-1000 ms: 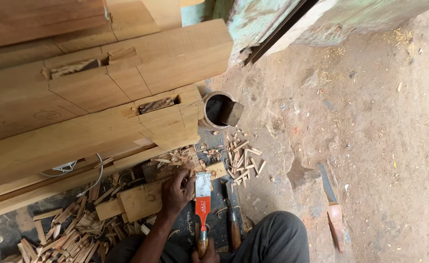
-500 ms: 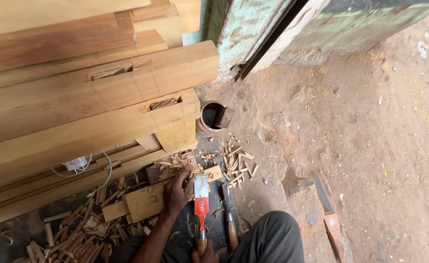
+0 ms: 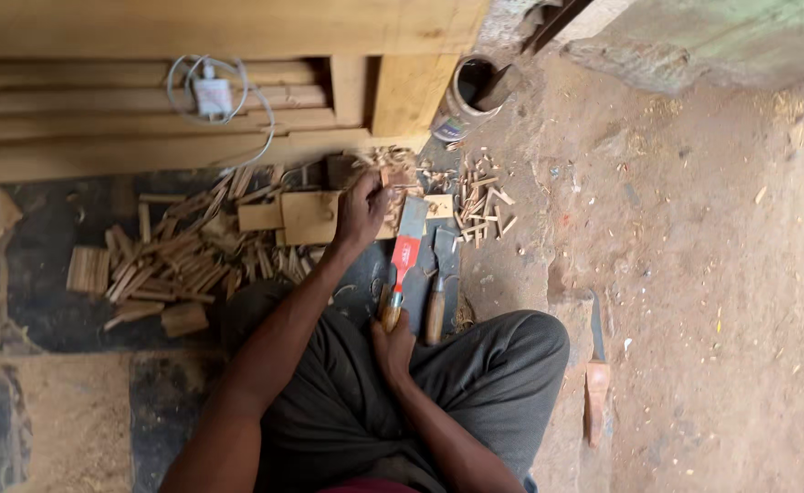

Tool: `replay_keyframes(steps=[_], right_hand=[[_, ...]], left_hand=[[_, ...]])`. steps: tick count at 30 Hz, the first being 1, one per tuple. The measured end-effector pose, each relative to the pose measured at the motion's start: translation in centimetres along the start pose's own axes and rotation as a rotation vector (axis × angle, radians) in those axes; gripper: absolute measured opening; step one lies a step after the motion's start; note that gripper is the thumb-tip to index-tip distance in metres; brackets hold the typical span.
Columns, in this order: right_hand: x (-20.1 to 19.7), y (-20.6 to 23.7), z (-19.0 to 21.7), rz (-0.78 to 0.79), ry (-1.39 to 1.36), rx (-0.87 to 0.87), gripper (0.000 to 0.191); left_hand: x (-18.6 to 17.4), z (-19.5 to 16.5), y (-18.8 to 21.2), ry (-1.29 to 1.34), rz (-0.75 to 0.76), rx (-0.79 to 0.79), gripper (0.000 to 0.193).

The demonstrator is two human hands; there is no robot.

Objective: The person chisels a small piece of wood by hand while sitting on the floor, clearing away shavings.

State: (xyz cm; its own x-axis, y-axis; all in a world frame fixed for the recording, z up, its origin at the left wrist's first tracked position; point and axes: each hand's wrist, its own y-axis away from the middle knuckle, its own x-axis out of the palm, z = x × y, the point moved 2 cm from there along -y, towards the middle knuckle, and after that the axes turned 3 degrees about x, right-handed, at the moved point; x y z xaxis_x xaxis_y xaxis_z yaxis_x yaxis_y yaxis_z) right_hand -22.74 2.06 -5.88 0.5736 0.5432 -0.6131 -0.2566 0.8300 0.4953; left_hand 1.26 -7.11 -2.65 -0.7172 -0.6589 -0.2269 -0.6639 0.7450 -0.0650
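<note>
Rough pale timber beams (image 3: 146, 137) lie stacked above a heap of thin wood splinters (image 3: 173, 265) on the dark floor. The left hand (image 3: 362, 208) presses a flat square wood block (image 3: 309, 217), fingers curled; the right hand (image 3: 393, 345) grips the red-handled chisel (image 3: 402, 265). Since before, the view has shifted lower, while both hands stay in place.

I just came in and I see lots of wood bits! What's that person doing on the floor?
A person sits on the ground. The left hand presses on a small wooden block, and the right hand grips the wooden handle of a wide chisel with a red band. A second chisel lies beside it, with wood chips scattered around.
</note>
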Motion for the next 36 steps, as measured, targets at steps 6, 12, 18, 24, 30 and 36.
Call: replay_keyframes(steps=[6,12,18,24,30,36], right_hand=[[-1.9,0.6,2.3,0.041,-0.117,-0.028,0.047],[-2.7,1.3,2.7,0.213,-0.365,-0.054,0.034],[-3.0,1.8,3.3,0.287,-0.44,-0.081,0.032],[-2.6,1.6,2.7,0.334,-0.487,-0.003,0.027],[-1.8,0.9,1.5,0.34,-0.525,0.05,0.026],[-0.5,-0.4,-1.1,0.309,-0.504,0.115,0.031]], left_hand=[[-1.8,-4.8,0.3,0.379,0.036,0.108,0.014],[-4.2,-7.6,2.3,0.295,-0.045,0.093,0.02],[-7.5,-8.7,2.8,0.252,-0.189,-0.011,0.023],[-8.1,-8.4,2.5,0.305,-0.282,-0.233,0.031],[-7.7,-6.7,1.0,0.302,-0.307,-0.257,0.028],[-4.9,-1.9,0.1,-0.054,-0.24,-0.021,0.018]])
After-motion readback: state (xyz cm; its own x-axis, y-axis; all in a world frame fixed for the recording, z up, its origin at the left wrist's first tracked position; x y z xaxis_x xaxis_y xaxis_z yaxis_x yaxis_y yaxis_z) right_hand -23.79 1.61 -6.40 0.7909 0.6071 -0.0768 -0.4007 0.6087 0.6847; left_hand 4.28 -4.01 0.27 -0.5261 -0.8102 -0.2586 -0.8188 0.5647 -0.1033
